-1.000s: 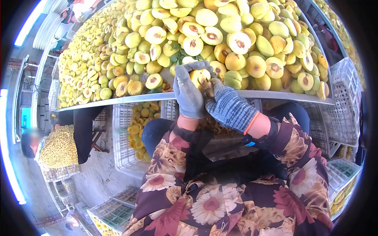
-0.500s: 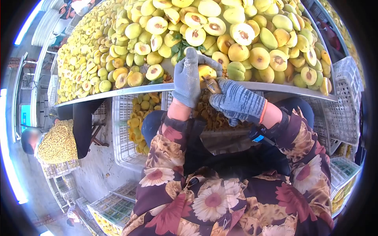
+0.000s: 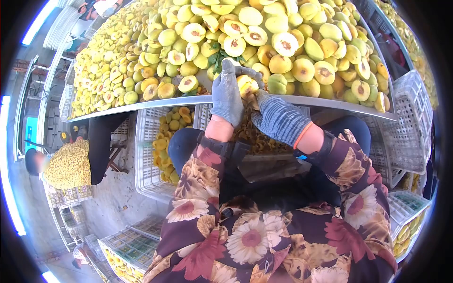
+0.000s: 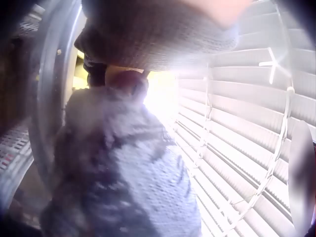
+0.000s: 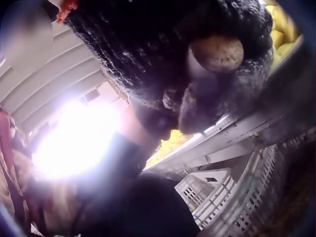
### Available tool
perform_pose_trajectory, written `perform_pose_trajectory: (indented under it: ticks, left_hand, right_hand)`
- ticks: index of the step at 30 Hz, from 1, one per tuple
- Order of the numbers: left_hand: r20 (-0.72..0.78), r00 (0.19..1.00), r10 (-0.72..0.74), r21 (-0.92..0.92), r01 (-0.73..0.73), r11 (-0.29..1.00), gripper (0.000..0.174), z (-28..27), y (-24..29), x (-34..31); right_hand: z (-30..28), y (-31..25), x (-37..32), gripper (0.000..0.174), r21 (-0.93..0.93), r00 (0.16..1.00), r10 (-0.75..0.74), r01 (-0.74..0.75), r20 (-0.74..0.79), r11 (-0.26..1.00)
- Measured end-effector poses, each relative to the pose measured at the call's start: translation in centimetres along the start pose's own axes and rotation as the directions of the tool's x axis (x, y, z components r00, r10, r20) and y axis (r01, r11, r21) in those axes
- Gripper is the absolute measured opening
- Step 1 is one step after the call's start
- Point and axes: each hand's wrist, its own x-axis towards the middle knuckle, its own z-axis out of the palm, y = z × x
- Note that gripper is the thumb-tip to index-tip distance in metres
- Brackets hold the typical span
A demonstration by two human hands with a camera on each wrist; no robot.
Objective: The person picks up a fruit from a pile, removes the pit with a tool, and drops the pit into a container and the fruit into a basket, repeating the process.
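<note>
In the head view my gloved left hand (image 3: 227,96) holds a yellow fruit (image 3: 247,86) over the metal table's near edge, thumb pointing up. Close against it on the right, my right hand (image 3: 283,119), in a striped blue-grey glove, grips a small brownish tool (image 3: 255,103) whose tip meets the fruit. The left wrist view shows the left glove (image 4: 128,168) below a blurred, shaded fruit (image 4: 127,81). Out of the right glove (image 5: 148,54) sticks the tool's round wooden-looking end (image 5: 217,53). The fingers behind the fruit are partly hidden.
Whole and halved fruits (image 3: 302,70) are heaped on the table, bounded by a metal rim (image 3: 330,102). Beneath stands a white crate (image 3: 141,155) with fruit pieces. More crates (image 3: 409,122) stand at right; another person (image 3: 71,162) sits at left.
Compared with half a second ago, the fruit shows a paler cut face and the tool's tip has shifted against it. The right hand has moved slightly left and up, nearer the left hand.
</note>
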Motion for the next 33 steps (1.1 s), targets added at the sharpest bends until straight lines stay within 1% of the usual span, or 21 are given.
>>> perform_pose_trajectory:
  ticks: [2, 5, 8, 11, 12, 14, 17, 18, 20, 21, 22, 23, 24, 25, 26, 28, 29, 30, 31, 32, 33]
  left_hand:
    - [-0.032, 0.999, -0.029, 0.065, 0.031, 0.997, 0.054, 0.0, 0.2, -1.1]
    - [-0.217, 0.958, -0.189, -0.087, 0.174, 0.981, 0.053, 0.6, 0.2, -1.8]
    - [-0.227, 0.920, -0.318, -0.357, 0.225, 0.907, 0.052, 1.5, 1.1, -3.6]
    - [-0.158, 0.881, -0.446, -0.616, 0.265, 0.742, 0.050, 1.4, 1.2, -4.6]
    - [-0.162, 0.876, -0.455, -0.588, 0.285, 0.757, 0.047, 0.8, 1.3, -5.0]
    - [-0.067, 0.946, -0.317, -0.571, 0.224, 0.790, 0.046, -1.9, -1.5, -5.1]
    - [-0.034, 0.999, 0.014, -0.526, -0.030, 0.850, 0.045, -2.8, -2.4, -8.0]
    - [-0.051, 0.999, -0.005, -0.522, -0.023, 0.853, 0.045, -2.1, 0.2, -9.3]
    - [-0.067, 0.971, -0.229, -0.734, 0.107, 0.671, 0.044, -1.6, 5.2, -11.2]
    - [-0.052, 0.974, -0.222, -0.816, 0.087, 0.571, 0.041, -2.7, 6.0, -11.9]
    - [-0.064, 0.980, -0.191, -0.811, 0.060, 0.582, 0.038, -3.9, 6.8, -12.8]
    - [-0.076, 0.983, -0.166, -0.805, 0.037, 0.592, 0.036, -5.2, 7.5, -14.0]
    - [-0.232, 0.954, 0.189, -0.075, -0.211, 0.975, 0.034, -5.6, 8.4, -15.9]
    - [-0.207, 0.917, 0.342, 0.277, -0.280, 0.919, 0.032, -6.7, 9.2, -17.2]
    - [-0.176, 0.856, 0.486, 0.595, -0.301, 0.746, 0.030, -7.8, 10.0, -18.5]
    - [-0.450, 0.859, 0.244, 0.062, -0.243, 0.968, 0.029, -13.7, 10.5, -19.6]
    - [-0.540, 0.842, 0.002, -0.367, -0.238, 0.899, 0.029, -17.9, 9.5, -19.5]
    - [-0.660, 0.751, 0.015, -0.012, -0.030, 0.999, 0.029, -23.3, 8.3, -19.2]
    - [-0.751, 0.655, 0.086, 0.308, 0.233, 0.923, 0.030, -26.7, 7.4, -18.8]
    - [-0.778, 0.606, 0.163, 0.592, 0.621, 0.514, 0.036, -26.5, 7.8, -18.9]
    - [-0.759, 0.599, 0.255, 0.597, 0.797, -0.095, 0.043, -26.3, 8.4, -18.9]
  right_hand:
    - [-0.9, -1.3, -1.1, 0.027, -0.123, 0.999, 0.045, -0.044, 0.002, 0.991]
    - [-0.9, -1.7, -2.7, 0.024, -0.253, 0.993, -0.016, -0.014, -0.115, 0.967]
    - [-1.4, -2.0, -3.8, 0.022, -0.417, 0.955, -0.184, 0.074, -0.232, 0.906]
    - [-2.1, -2.5, -4.8, 0.031, -0.401, 0.972, -0.129, 0.041, -0.194, 0.915]
    - [-2.1, -2.6, -5.4, 0.030, -0.409, 0.964, -0.127, 0.021, -0.235, 0.912]
    - [-1.9, -2.3, -6.5, 0.030, -0.415, 0.940, -0.125, -0.018, -0.317, 0.910]
    - [-1.8, -2.5, -8.6, 0.030, -0.376, 0.884, -0.272, 0.120, -0.382, 0.919]
    - [-1.8, -2.8, -9.2, 0.027, -0.330, 0.854, -0.301, 0.164, -0.424, 0.930]
    - [0.6, -0.6, -9.0, 0.028, -0.306, 0.879, -0.275, 0.158, -0.389, 0.939]
    - [2.4, 1.3, -9.0, 0.028, -0.292, 0.896, -0.251, 0.145, -0.366, 0.945]
    - [3.8, 4.1, -8.6, 0.026, -0.352, 0.992, -0.109, 0.080, -0.063, 0.932]
    - [4.8, 5.0, -8.6, 0.026, -0.359, 0.999, 0.025, -0.007, 0.048, 0.933]
    - [5.7, 5.9, -8.6, 0.026, -0.387, 0.975, 0.160, -0.088, 0.157, 0.918]
    - [4.7, 5.0, -8.2, 0.026, -0.351, 0.982, 0.149, -0.101, 0.113, 0.931]
    - [4.3, 4.0, -8.5, 0.027, -0.307, 0.986, 0.145, -0.113, 0.084, 0.945]
    - [2.7, 1.2, -8.9, 0.029, -0.299, 0.989, 0.141, -0.121, 0.046, 0.947]
    - [1.9, 0.1, -9.1, 0.030, -0.293, 0.991, 0.120, -0.100, 0.052, 0.951]
    - [1.0, -0.7, -9.2, 0.030, -0.291, 0.993, 0.100, -0.078, 0.060, 0.954]
    - [0.2, -1.3, -9.3, 0.031, -0.292, 0.995, 0.079, -0.056, 0.068, 0.955]
    - [-0.3, -1.7, -9.4, 0.034, -0.268, 0.995, 0.027, -0.002, 0.092, 0.963]
    - [0.1, -1.5, -9.2, 0.035, -0.271, 0.995, 0.027, 0.000, 0.096, 0.963]
